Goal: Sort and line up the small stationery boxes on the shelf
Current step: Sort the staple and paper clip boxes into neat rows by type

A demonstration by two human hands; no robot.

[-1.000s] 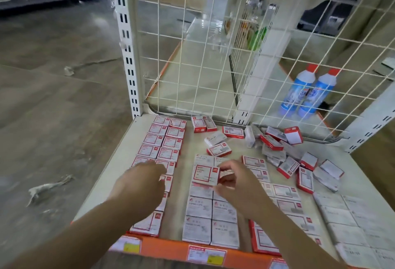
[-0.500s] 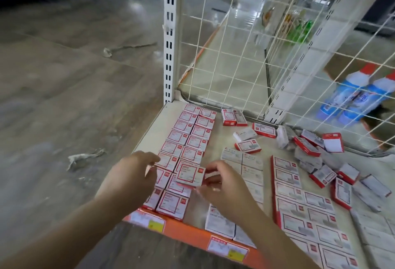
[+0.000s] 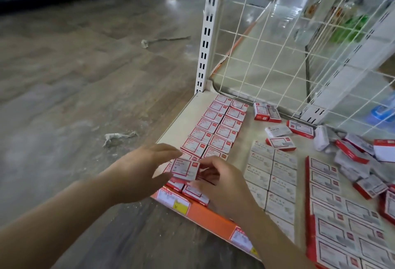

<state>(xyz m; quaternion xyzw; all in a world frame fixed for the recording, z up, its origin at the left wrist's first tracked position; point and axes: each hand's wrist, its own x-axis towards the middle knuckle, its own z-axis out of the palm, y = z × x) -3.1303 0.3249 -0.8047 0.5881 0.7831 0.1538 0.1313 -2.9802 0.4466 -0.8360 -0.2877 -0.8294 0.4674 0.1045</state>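
Observation:
My right hand (image 3: 222, 180) pinches a small red-and-white box (image 3: 185, 168) by its right end, just above the near part of a double row of like boxes (image 3: 215, 129) at the shelf's left side. My left hand (image 3: 140, 167) is beside the box on its left, fingers stretched out towards it and holding nothing. White boxes (image 3: 272, 174) lie in two columns at the middle. Larger red-edged boxes (image 3: 337, 211) lie in rows at the right. Several unsorted boxes (image 3: 354, 153) are heaped at the back right.
The cream shelf (image 3: 181, 117) has an orange front strip (image 3: 209, 215) with price tags. A white wire grid (image 3: 277, 44) closes the back, fixed to a slotted post (image 3: 206, 33). Left of the shelf is bare floor with paper scraps (image 3: 118, 137).
The camera has swung left. My right hand has carried the red-and-white box left and nearer, over the near end of the left rows; my left hand has opened towards it.

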